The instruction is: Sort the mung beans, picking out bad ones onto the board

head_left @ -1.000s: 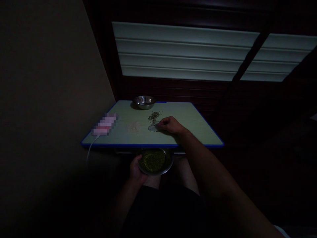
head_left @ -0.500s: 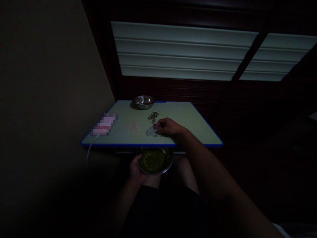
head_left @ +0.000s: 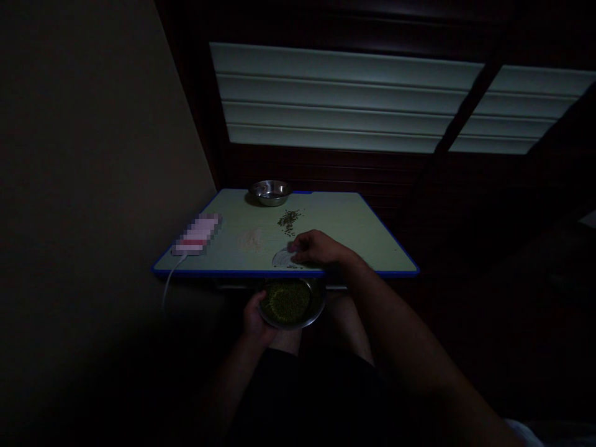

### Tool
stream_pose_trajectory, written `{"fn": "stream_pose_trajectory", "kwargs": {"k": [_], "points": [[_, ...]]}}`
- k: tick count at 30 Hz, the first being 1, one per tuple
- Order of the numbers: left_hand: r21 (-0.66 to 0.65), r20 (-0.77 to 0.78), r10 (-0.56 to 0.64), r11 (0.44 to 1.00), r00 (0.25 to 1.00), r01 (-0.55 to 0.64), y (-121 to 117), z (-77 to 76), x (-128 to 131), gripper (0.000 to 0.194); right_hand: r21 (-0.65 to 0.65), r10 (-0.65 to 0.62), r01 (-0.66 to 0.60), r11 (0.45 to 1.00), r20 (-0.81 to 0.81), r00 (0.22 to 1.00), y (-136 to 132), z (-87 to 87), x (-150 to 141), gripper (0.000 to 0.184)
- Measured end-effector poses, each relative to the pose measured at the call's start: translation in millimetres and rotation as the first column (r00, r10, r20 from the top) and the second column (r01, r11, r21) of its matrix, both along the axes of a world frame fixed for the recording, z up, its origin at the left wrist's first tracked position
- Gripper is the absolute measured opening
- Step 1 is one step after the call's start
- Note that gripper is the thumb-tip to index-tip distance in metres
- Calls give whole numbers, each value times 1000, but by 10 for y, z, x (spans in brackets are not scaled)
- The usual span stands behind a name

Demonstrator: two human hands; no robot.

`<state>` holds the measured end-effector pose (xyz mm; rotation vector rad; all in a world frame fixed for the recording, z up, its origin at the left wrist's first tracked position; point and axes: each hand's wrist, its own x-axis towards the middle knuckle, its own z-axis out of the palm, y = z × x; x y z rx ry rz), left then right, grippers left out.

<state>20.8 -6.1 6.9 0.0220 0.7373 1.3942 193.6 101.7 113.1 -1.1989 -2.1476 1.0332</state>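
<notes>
My left hand (head_left: 257, 321) grips the rim of a metal bowl (head_left: 318, 313) below the table's front edge. Small green grains, like mung beans (head_left: 287, 300), lie in that bowl. Over the table, my right hand (head_left: 316, 247) pinches a clear, flat, rounded piece of plastic (head_left: 282, 257), its edge down on the tabletop. A few dark grains lie along the front of the plastic, close to the table edge. Beyond the hand is a loose scatter of brown grains (head_left: 289, 219). To its left lies a pale patch of small grains (head_left: 252, 240).
A second metal bowl (head_left: 271, 194) stands at the back of the pale, blue-edged table (head_left: 344, 214). On the left lies a blurred pink device (head_left: 198, 234) with a white cable (head_left: 168, 279) hanging over the edge. A wall rises at left, and a slatted panel stands behind.
My right hand has drawn the plastic piece toward the table's front edge, with a few grains moving ahead of it. My left hand and its bowl stay in place.
</notes>
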Motion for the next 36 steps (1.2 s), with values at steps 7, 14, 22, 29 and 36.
{"fn": "stream_pose_trajectory", "kwargs": {"k": [7, 14, 22, 29, 36], "points": [[-5, 5, 3, 1000, 1000, -3, -1, 9, 10, 40, -4, -5, 6, 1000, 66, 998, -124, 106, -12, 27], [-3, -19, -9, 1000, 1000, 9, -7, 9, 9, 39, -36, 34, -34, 999, 17, 999, -119, 91, 11, 28], [-6, 1, -21, 1000, 1000, 21, 6, -25, -2, 35, -136, 78, -85, 987, -52, 996, -144, 97, 24, 31], [-22, -5, -9, 1000, 1000, 9, 1, 4, 13, 28, -228, 54, -104, 968, -216, 975, -125, 106, 72, 29], [-52, -28, 19, 998, 999, -21, -7, 59, 19, 20, -203, -262, 196, 959, -377, 889, 270, 83, 128, 22]]}}
